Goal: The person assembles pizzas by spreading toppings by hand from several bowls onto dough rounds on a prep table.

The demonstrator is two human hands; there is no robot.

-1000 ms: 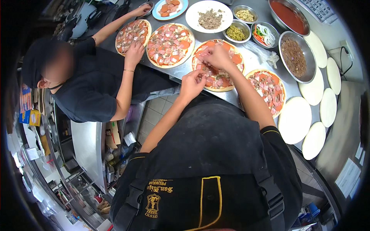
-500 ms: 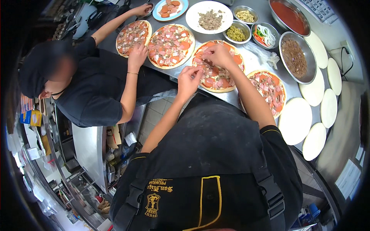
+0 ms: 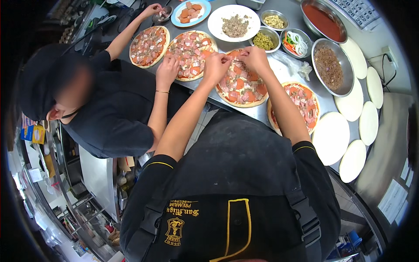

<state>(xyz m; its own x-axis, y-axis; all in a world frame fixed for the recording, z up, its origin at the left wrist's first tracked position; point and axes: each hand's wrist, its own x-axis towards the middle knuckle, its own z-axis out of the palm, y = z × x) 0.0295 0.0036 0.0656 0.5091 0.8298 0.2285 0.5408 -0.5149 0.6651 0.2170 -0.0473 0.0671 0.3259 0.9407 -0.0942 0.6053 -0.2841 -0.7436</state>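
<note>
Grip on either side is gathered at the fingertips: the left hand point(image 3: 216, 67) and the right hand point(image 3: 256, 60) come close to each other above the far part of a topped pizza point(image 3: 242, 87), though I cannot tell whether either pinches a bit of topping. That pizza lies near the front edge of the metal tabletop point(image 3: 283, 73), scattered with pink meat pieces and orange-red slices. Just to its left sits a second pizza point(image 3: 190, 56), with a co-worker's hand point(image 3: 168, 70) at its near left edge; the same person's other hand point(image 3: 152, 8) is by a small metal bowl point(image 3: 165, 16), beyond a third pizza point(image 3: 149, 47). To the right, a fourth pizza point(image 3: 301, 102) is partly covered by the right forearm. Behind the hands stand a white plate point(image 3: 214, 22) of crumbled meat, a metal bowl of green slices point(image 3: 263, 40) and one of onion and pepper strips point(image 3: 297, 43), with a crumpled plastic bag point(image 3: 301, 69) nearby. Farther right are a large bowl of red sauce point(image 3: 323, 21), another of brown topping point(image 3: 328, 67), and pale dough rounds point(image 3: 331, 137).
</note>
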